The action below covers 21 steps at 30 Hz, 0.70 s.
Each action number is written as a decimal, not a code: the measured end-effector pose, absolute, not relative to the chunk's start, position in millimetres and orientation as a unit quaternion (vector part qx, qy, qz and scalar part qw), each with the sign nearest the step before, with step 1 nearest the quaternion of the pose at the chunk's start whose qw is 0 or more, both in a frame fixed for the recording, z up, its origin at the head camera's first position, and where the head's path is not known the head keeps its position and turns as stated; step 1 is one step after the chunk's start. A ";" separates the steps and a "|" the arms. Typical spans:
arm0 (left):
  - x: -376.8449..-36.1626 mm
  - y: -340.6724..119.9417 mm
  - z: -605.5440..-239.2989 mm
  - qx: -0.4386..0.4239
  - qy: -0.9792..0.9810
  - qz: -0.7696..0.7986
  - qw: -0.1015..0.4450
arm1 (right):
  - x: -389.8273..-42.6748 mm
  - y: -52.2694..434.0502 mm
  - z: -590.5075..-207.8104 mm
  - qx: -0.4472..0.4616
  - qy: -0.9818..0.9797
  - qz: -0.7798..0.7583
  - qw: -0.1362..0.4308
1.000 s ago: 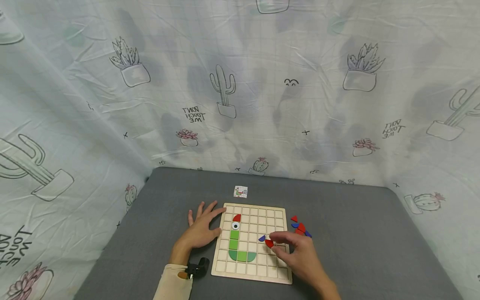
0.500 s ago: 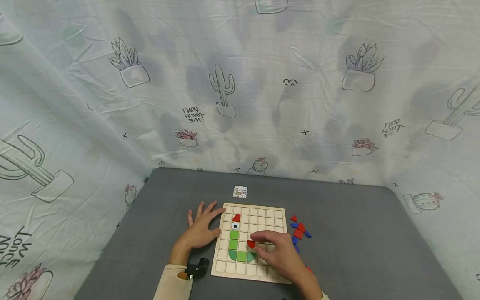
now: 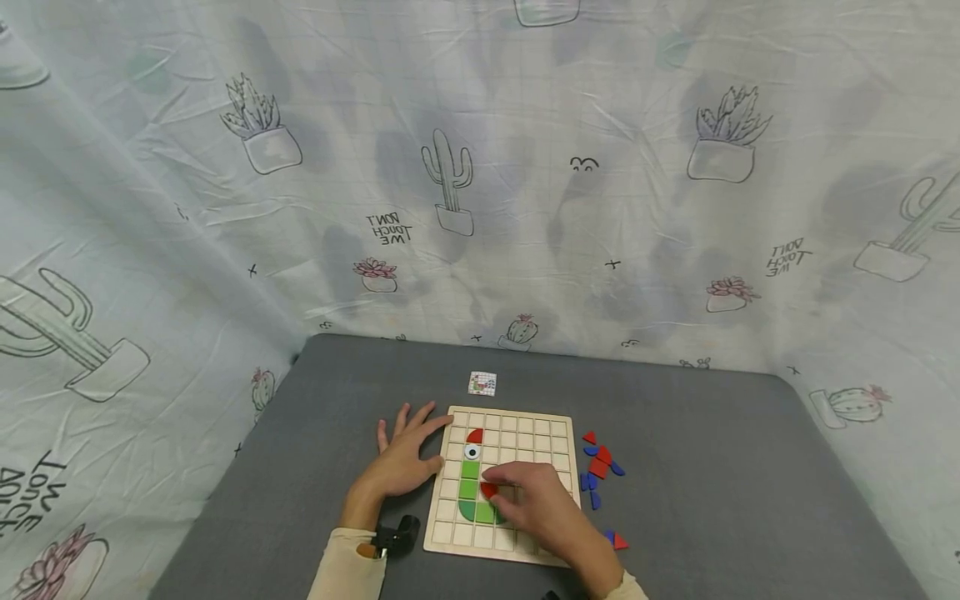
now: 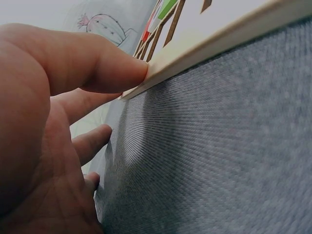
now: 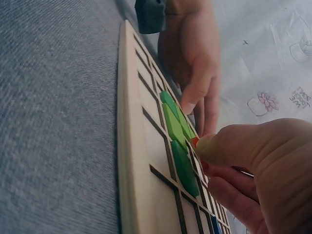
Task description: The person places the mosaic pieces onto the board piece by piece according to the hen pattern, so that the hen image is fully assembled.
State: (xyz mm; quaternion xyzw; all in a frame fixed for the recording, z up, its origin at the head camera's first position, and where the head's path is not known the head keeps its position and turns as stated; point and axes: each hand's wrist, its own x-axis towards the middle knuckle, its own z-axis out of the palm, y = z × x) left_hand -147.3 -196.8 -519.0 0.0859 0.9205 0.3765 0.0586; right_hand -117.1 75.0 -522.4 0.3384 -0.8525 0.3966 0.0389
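Over the near middle of the wooden grid board, the right hand is pinching a small red piece btw thumb and fingertips, holding it just right of the green column and right above the green pieces at the bottom of the shape. Left hand lies flat w/ fingers spread, thumb pressed on the board's left edge, so the right one is def closer to the open cells. Spare red and blue pieces sit on the gray table off the board's right side, small pattern card at the far edge
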 end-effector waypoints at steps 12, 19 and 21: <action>-149.7 -194.7 -519.5 0.090 0.920 0.376 0.056 | -117.5 71.0 -524.9 0.331 -0.870 0.358 0.069; -149.8 -193.9 -519.3 0.089 0.919 0.380 0.058 | -118.4 68.9 -527.1 0.333 -0.866 0.366 0.075; -149.8 -193.8 -519.2 0.089 0.919 0.380 0.057 | -118.1 68.8 -527.3 0.331 -0.865 0.369 0.079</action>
